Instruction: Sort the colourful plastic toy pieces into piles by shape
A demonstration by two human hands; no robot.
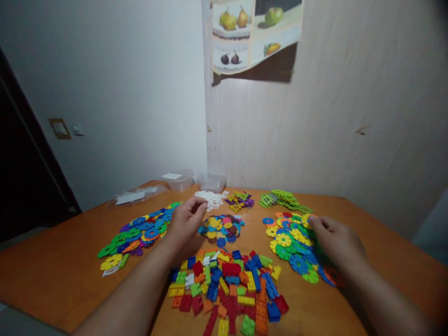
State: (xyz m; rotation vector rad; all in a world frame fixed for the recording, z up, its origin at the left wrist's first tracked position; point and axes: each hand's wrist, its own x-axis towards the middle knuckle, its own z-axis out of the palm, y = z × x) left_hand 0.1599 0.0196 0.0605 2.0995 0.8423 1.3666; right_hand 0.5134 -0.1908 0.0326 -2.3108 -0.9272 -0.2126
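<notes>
My left hand (188,218) is over the table's middle left with thumb and fingers pinched together; what they hold, if anything, is hidden. Beside it lie a pile of large notched plastic discs (152,231) on the left and a pile of small coloured discs (221,229) on the right. My right hand (338,240) is closed over the right edge of another notched disc pile (283,239). A yellow notched disc (305,220) shows at its fingertips. Between my forearms lies a heap of coloured building bricks (227,284).
Along the back of the orange table (70,235) are white plastic pieces (214,199), yellow and purple pieces (240,201) and green interlocking pieces (280,199). Behind them stand clear containers (212,182), with a clear plastic bag (138,195) to the left. Walls close off the back.
</notes>
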